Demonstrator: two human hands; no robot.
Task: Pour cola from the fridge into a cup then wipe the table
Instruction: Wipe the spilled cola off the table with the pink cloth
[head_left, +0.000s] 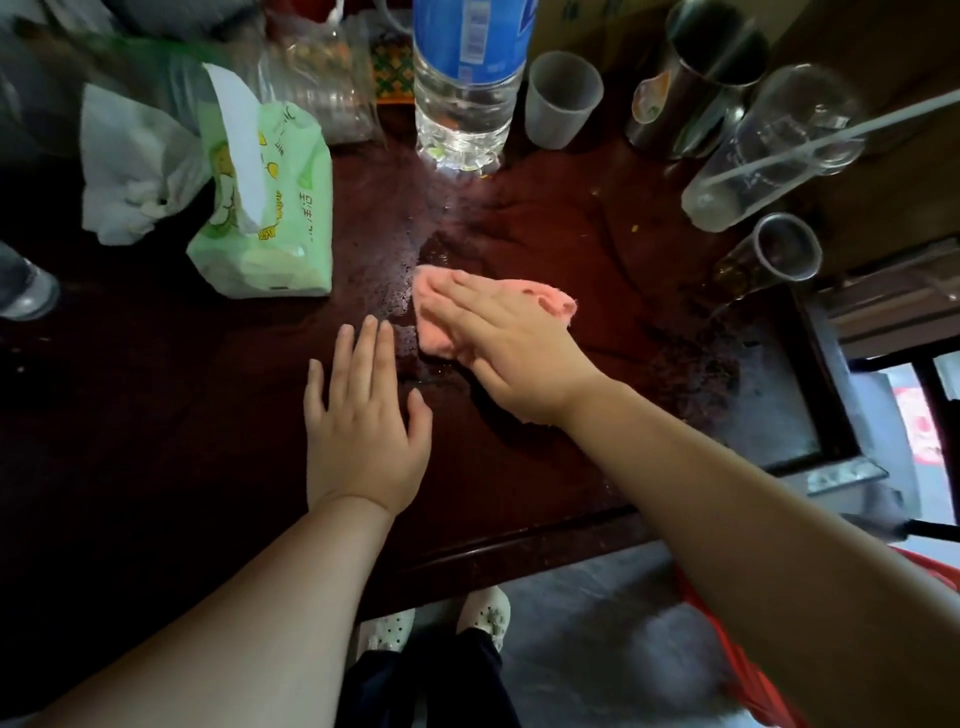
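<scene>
A pink cloth (553, 300) lies on the dark red-brown table (545, 218) near its middle. My right hand (509, 343) presses flat on top of it, fingers pointing left, covering most of the cloth. Wet streaks and droplets shine on the wood around the cloth. My left hand (363, 415) rests flat on the table just left of the cloth, fingers spread, holding nothing. A translucent plastic cup (561, 101) stands at the back of the table. No cola bottle shows in this view.
A large water bottle with a blue label (467, 88) stands at the back centre. A green tissue pack (265, 208) and a white bag (135, 166) sit at left. Metal cups (784, 247), a steel flask (696, 78) and a clear glass with a straw (779, 145) crowd the right.
</scene>
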